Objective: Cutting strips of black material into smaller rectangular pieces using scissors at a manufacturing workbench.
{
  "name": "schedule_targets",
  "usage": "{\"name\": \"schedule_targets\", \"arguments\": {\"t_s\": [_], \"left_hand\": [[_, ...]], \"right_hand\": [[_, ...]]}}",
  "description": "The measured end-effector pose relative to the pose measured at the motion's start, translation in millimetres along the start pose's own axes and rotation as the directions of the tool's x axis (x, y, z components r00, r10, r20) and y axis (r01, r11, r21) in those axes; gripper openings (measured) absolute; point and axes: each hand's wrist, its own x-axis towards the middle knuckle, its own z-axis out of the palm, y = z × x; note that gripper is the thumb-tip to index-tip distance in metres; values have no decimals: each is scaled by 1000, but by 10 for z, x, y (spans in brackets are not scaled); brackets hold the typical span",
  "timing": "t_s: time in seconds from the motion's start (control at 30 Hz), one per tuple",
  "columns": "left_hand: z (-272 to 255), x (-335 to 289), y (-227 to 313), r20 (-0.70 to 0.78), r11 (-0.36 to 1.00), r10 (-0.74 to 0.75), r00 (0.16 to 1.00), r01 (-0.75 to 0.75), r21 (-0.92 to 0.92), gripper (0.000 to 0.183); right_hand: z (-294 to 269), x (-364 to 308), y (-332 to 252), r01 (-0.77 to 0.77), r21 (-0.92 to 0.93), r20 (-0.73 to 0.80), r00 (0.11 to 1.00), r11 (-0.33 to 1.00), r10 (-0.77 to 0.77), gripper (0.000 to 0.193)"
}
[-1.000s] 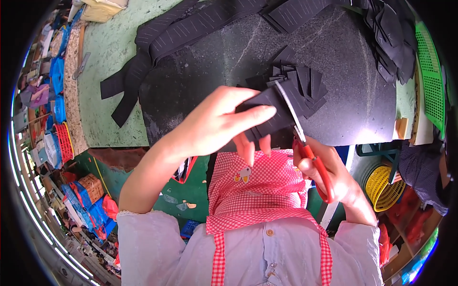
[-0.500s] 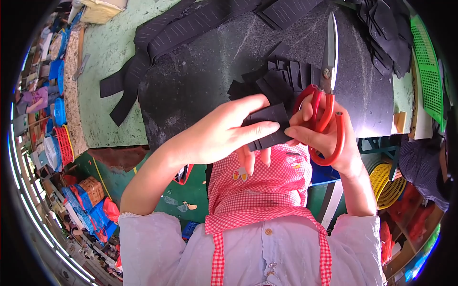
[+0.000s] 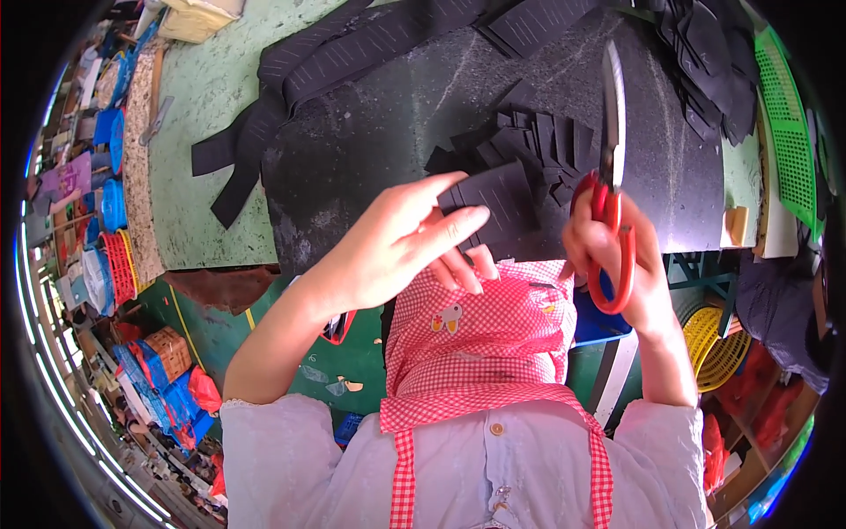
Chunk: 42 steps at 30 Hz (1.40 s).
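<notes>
My left hand (image 3: 410, 234) pinches a black strip (image 3: 498, 203) marked with thin pale lines, its thumb lying over the near end. To its right, my right hand (image 3: 612, 247) is closed round a pair of red-handled scissors (image 3: 614, 132), whose blades point away from me and look closed. The two hands are apart. Just beyond the strip, a heap of small cut black pieces (image 3: 546, 145) lies on the dark work surface (image 3: 361, 159).
Long black strips (image 3: 352, 53) with pale lines curve across the far left of the table. More black pieces (image 3: 705, 66) are piled at the far right, beside a green perforated basket (image 3: 787, 132). A yellow basket (image 3: 716, 348) stands below the table's right side.
My right hand has drawn away from the strip, and the scissors have turned more upright. My left hand has shifted slightly left with the strip, showing more of its lined face.
</notes>
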Motion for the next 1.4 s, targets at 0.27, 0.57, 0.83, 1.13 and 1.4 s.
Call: {"name": "schedule_targets", "arguments": {"t_s": [0.27, 0.57, 0.83, 1.13, 1.4], "left_hand": [[-72, 16, 127, -52, 997, 74, 996, -75, -27, 34], [-29, 73, 155, 20, 999, 29, 999, -29, -42, 29], [-83, 113, 138, 55, 996, 28, 998, -24, -83, 33], [-81, 322, 131, 162, 994, -25, 986, 42, -99, 29], [-224, 382, 113, 108, 992, -64, 992, 76, -103, 33]], "right_hand": [[9, -276, 195, -56, -335, 248, 958, 941, 145, 57], [28, -187, 118, -50, -482, 200, 966, 875, 165, 54], [79, -213, 89, -144, -403, 123, 970, 904, 209, 40], [125, -106, 110, -122, -312, 29, 990, 942, 138, 43], [13, -36, -66, -267, -297, -18, 961, 917, 275, 35]]}}
